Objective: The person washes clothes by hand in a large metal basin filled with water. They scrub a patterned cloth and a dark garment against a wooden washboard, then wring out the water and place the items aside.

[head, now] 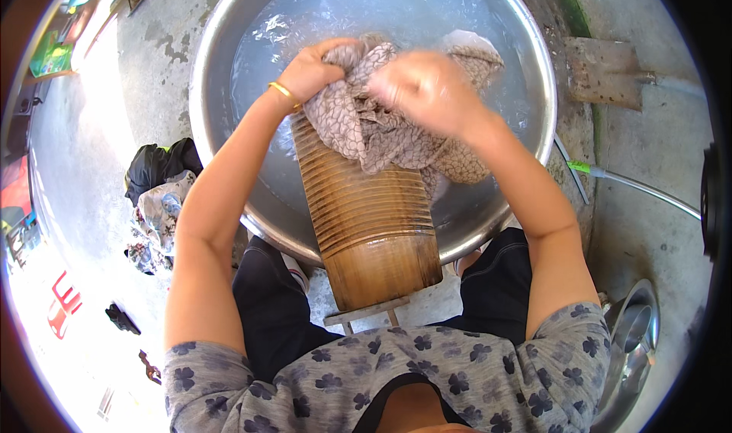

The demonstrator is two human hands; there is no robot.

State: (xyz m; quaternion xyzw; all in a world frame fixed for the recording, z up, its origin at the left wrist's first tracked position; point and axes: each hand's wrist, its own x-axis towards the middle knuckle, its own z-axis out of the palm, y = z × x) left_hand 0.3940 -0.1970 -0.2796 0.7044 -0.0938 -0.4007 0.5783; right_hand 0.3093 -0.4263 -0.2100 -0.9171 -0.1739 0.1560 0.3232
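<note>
A wet, patterned brown-grey cloth (337, 118) lies bunched over the upper end of a ridged wooden washboard (372, 204). My left hand (313, 69), with a gold-coloured bangle at the wrist, grips the cloth's upper left part between thumb and fingers. Over the right part of the cloth is my right hand (426, 89), blurred by motion; whether it holds any fabric cannot be told. The washboard leans into a large round metal basin (201, 78) of water, its lower end out over the near rim. Part of the cloth hangs off the board's right side.
A pile of dark and floral fabric (163, 204) lies on the concrete floor left of the basin. Metal bowls (632, 330) stand at the lower right. A long-handled tool with a flat plate (606, 72) and a metal pole (646, 187) lie right of the basin.
</note>
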